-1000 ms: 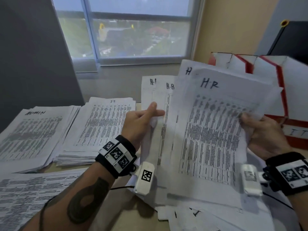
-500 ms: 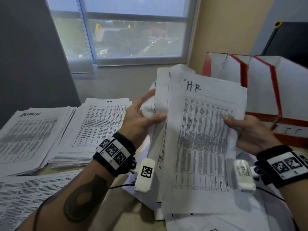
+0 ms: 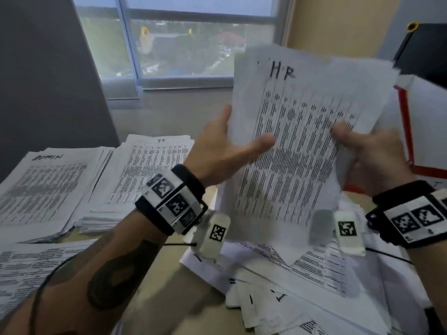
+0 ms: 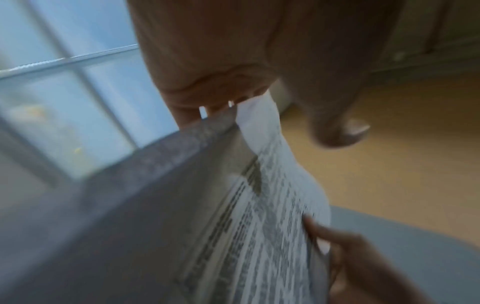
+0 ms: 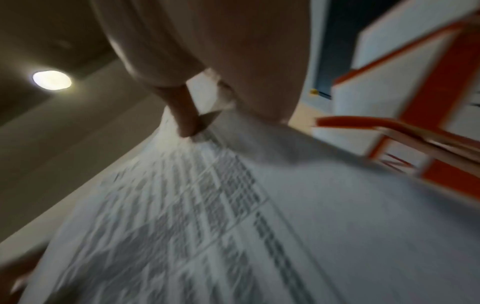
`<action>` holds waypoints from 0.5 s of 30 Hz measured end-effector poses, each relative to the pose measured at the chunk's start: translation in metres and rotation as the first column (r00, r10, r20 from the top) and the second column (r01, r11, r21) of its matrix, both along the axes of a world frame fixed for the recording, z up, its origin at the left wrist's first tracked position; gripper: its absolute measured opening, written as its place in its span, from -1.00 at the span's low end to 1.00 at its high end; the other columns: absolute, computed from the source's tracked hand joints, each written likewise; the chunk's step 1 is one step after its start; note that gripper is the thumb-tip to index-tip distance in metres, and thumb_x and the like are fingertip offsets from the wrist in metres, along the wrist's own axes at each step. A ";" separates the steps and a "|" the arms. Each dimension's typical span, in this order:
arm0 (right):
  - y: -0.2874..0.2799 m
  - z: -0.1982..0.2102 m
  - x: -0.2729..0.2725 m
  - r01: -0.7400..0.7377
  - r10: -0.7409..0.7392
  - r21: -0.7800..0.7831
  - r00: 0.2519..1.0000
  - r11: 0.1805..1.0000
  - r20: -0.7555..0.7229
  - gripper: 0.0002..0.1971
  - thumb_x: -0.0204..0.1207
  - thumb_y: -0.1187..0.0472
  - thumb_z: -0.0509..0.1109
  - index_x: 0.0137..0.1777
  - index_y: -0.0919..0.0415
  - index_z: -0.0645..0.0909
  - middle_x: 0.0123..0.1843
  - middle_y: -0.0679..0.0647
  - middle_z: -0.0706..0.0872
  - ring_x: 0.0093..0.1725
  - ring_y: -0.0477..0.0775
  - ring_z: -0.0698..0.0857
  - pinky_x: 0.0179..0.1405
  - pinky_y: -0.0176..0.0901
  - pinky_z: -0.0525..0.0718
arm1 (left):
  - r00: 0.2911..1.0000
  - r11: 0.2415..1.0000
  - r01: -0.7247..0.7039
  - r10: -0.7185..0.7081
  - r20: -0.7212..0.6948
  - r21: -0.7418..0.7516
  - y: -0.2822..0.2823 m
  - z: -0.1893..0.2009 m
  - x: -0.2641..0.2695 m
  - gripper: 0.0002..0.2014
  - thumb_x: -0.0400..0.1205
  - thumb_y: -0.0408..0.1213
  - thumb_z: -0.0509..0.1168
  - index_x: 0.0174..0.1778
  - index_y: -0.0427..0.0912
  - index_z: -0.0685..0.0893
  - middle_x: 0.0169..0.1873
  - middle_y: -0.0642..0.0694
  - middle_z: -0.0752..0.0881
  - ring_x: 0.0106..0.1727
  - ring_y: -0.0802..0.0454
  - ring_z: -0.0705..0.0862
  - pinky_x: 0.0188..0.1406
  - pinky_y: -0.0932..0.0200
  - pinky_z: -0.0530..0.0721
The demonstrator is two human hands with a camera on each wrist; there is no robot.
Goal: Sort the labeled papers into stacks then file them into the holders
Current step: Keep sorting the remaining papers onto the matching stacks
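The red-and-white holders (image 3: pixel 406 122) stand at the right edge of the frame, nearer the right hand (image 3: pixel 370 153). The HR papers (image 3: pixel 297 141) are upright at centre right (long axis vertical), pinched by both hands; left hand (image 3: pixel 222 151) grasps their left edge.

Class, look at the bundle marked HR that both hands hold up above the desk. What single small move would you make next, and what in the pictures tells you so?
Probably carry the HR papers rightward toward the red-edged holders. The left hand and right hand grip the bundle's opposite edges, lifted off the desk. The ADMIN stack and IT stack lie sorted at left, so filing seems due. Which holder takes HR cannot be read.
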State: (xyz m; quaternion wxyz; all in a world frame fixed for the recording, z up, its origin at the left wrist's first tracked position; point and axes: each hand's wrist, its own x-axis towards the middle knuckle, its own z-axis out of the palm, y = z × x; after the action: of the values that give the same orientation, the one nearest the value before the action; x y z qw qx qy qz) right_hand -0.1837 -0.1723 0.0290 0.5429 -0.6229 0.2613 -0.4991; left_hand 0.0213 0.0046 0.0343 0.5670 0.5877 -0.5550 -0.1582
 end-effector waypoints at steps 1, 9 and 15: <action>0.008 0.010 0.003 0.123 -0.125 -0.134 0.992 0.983 -0.001 -0.72 0.61 0.30 0.56 0.28 0.14 0.67 0.17 0.01 0.87 0.19 -0.04 0.86 0.29 0.06 0.81 | 0.988 0.996 -0.082 0.087 0.129 -0.046 -0.003 0.009 -0.003 -0.37 0.54 0.00 0.56 0.47 -0.18 0.58 0.27 -0.05 0.80 0.16 0.12 0.83 0.03 0.25 0.84; 0.022 0.046 0.009 0.192 -0.141 -0.437 0.979 0.879 0.146 -0.69 0.74 0.20 0.40 0.38 0.28 0.47 0.34 0.16 0.74 0.31 -0.07 0.77 0.31 -0.14 0.72 | 0.981 0.892 -0.152 0.187 0.042 -0.426 -0.014 0.027 -0.004 -0.72 0.68 -0.28 0.49 0.26 -0.33 0.72 0.04 -0.13 0.85 0.02 0.04 0.86 -0.07 0.10 0.86; 0.023 -0.033 0.002 0.072 -0.082 -0.160 0.995 0.985 -0.058 -0.73 0.61 0.36 0.52 0.21 0.50 0.63 -0.13 -0.05 0.81 -0.12 -0.01 0.78 -0.09 -0.03 0.79 | 0.969 0.990 -0.132 0.120 -0.215 -0.040 -0.016 -0.054 -0.011 -0.84 0.60 -0.27 0.57 -0.16 -0.05 0.70 -0.37 0.19 0.78 -0.33 0.24 0.77 -0.30 0.22 0.76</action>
State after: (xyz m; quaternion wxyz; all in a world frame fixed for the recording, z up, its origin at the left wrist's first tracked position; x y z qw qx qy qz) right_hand -0.1813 -0.1494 -0.0044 0.4636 -0.6689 0.2621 -0.5186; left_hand 0.0099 -0.0110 -0.0196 0.6477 0.5859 -0.4569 -0.1686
